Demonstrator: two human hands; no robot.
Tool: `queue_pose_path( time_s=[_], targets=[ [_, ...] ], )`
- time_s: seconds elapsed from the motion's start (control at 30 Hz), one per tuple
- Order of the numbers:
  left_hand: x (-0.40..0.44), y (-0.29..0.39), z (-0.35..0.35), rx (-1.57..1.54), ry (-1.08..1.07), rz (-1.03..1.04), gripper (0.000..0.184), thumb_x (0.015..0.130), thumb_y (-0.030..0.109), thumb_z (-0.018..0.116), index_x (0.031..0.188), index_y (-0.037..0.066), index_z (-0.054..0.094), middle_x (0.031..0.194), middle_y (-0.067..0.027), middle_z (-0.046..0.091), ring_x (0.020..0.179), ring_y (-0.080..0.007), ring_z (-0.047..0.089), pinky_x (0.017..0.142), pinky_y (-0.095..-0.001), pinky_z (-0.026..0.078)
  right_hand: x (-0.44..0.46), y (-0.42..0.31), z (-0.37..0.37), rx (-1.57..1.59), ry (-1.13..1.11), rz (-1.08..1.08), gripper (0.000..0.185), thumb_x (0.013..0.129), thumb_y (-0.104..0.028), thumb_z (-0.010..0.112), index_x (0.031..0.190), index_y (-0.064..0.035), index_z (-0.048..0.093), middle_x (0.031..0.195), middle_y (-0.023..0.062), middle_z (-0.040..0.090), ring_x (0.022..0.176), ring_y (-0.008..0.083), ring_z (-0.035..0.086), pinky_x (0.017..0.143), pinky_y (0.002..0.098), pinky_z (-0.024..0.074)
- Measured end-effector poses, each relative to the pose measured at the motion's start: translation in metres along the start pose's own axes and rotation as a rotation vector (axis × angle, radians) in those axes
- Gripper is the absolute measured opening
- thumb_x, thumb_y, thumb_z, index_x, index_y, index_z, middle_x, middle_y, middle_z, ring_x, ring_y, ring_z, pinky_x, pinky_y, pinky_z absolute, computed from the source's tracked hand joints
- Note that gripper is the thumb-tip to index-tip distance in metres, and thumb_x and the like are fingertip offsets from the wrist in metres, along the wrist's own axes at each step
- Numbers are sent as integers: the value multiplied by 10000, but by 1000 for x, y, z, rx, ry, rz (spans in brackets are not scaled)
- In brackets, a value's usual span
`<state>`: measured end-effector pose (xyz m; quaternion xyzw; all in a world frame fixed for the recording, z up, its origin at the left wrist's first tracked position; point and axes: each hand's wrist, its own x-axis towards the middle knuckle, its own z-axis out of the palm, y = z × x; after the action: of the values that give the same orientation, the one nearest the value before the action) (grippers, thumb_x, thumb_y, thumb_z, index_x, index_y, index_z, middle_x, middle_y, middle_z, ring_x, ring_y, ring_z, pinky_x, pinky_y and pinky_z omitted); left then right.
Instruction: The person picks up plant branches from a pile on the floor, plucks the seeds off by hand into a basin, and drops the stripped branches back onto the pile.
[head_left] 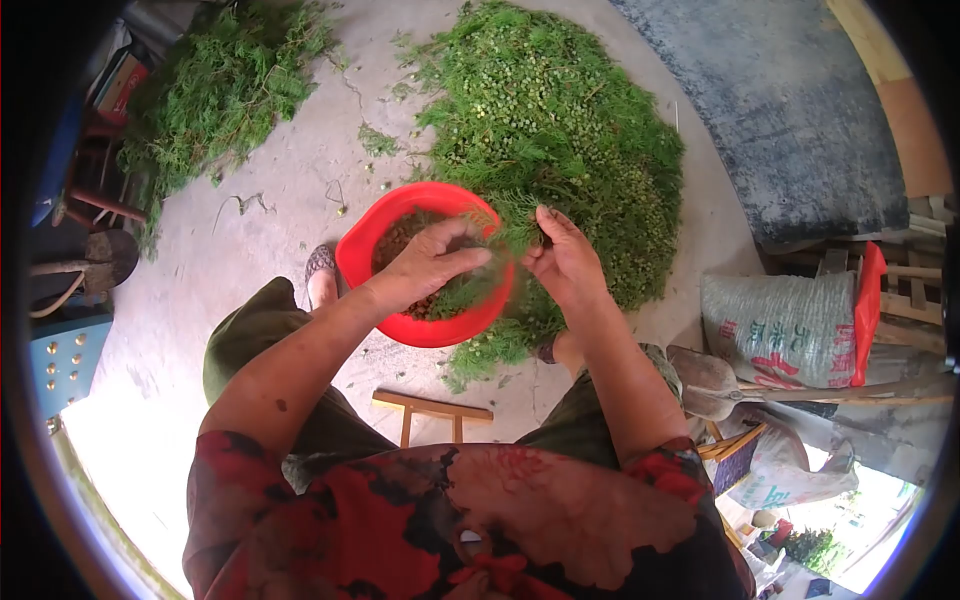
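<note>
My right hand (566,258) pinches a green conifer sprig (517,222) between thumb and fingers, at the right rim of a red plastic basin (355,255). Over the basin is my left hand (432,262), its thumb and fingers apart and pointing toward the sprig. Those fingertips are slightly blurred, and I see nothing gripped in them. Small brownish and green pieces (400,235) lie inside the basin, partly hidden under the left hand. Feathery green foliage hangs, smeared by motion, between the two hands.
A large heap of green cones and sprigs (560,110) covers the floor beyond the basin. Cut branches (225,95) are piled at upper left. A wooden stool (432,405) stands between my legs. To the right are a woven sack (785,325) and a shovel (705,385).
</note>
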<state>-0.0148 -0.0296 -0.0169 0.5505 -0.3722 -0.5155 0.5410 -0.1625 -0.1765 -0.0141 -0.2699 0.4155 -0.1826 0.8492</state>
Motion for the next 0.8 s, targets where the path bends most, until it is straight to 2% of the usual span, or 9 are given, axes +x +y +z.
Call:
queue_pose_path(
  time_s=[0.13, 0.23, 0.3, 0.4, 0.5, 0.6, 0.7, 0.73, 0.8],
  targets=[
    [2, 4, -1, 293, 66, 84, 183, 886, 187, 604, 998, 58, 541, 842, -79, 616, 788, -167, 607, 713, -305, 470, 3, 0, -1, 7, 28, -18, 124, 909, -190, 591, 872, -95, 520, 707, 7, 524, 563, 115, 459, 535, 281, 400],
    [-2, 12, 4, 571, 194, 128, 166, 870, 162, 602, 982, 63, 529, 812, -158, 610, 774, -274, 618, 686, -352, 477, 8, 1, 0, 153, 185, 14, 120, 930, -199, 557, 884, -100, 505, 679, 8, 490, 558, 126, 444, 535, 289, 391],
    [-9, 14, 1, 669, 257, 121, 159, 863, 145, 590, 984, 60, 531, 845, -205, 609, 821, -361, 608, 672, -398, 483, 41, -12, -52, 255, 200, -56, 123, 943, -204, 534, 884, -102, 497, 669, 13, 473, 556, 133, 431, 540, 297, 385],
    [-13, 20, -16, 781, 183, -38, 235, 840, 187, 628, 1029, 71, 551, 868, -179, 633, 860, -329, 620, 716, -377, 484, 40, -25, -48, 313, 185, -99, 138, 960, -206, 500, 866, -105, 484, 660, 19, 461, 561, 139, 416, 549, 305, 376],
    [-17, -13, -29, 1108, 214, 339, 394, 777, 222, 693, 1118, 73, 563, 987, -159, 639, 929, -326, 608, 806, -365, 476, 32, -20, -31, 297, 138, -104, 144, 969, -208, 481, 863, -110, 477, 662, 17, 461, 585, 134, 422, 568, 305, 383],
    [-10, 6, -25, 483, -149, -229, 617, 757, 335, 711, 1272, 81, 485, 1232, -182, 534, 1152, -305, 513, 975, -362, 404, 35, -14, -19, 315, 82, -46, 136, 965, -211, 490, 875, -109, 482, 663, 15, 467, 584, 133, 426, 573, 304, 391],
    [-9, 16, -7, -157, 31, -227, 595, 750, 293, 741, 1241, 54, 505, 1221, -87, 566, 1117, -258, 537, 920, -369, 434, 29, 0, -8, 301, 21, 26, 127, 955, -212, 509, 885, -109, 487, 664, 13, 475, 580, 131, 435, 573, 302, 398],
    [-10, 20, -2, -283, 101, -180, 661, 757, 327, 744, 1268, 25, 453, 1200, -94, 563, 1145, -196, 511, 911, -351, 439, 22, 4, 2, 285, 21, 35, 128, 951, -214, 517, 884, -109, 486, 665, 12, 479, 577, 131, 440, 571, 302, 401],
    [-9, 32, -2, -399, 112, -232, 666, 756, 313, 748, 1269, 23, 438, 1153, -91, 568, 1115, -182, 516, 899, -359, 446, 14, 11, 13, 248, 10, 45, 129, 943, -212, 534, 882, -109, 487, 670, 12, 491, 572, 129, 452, 567, 300, 406]
  ],
)
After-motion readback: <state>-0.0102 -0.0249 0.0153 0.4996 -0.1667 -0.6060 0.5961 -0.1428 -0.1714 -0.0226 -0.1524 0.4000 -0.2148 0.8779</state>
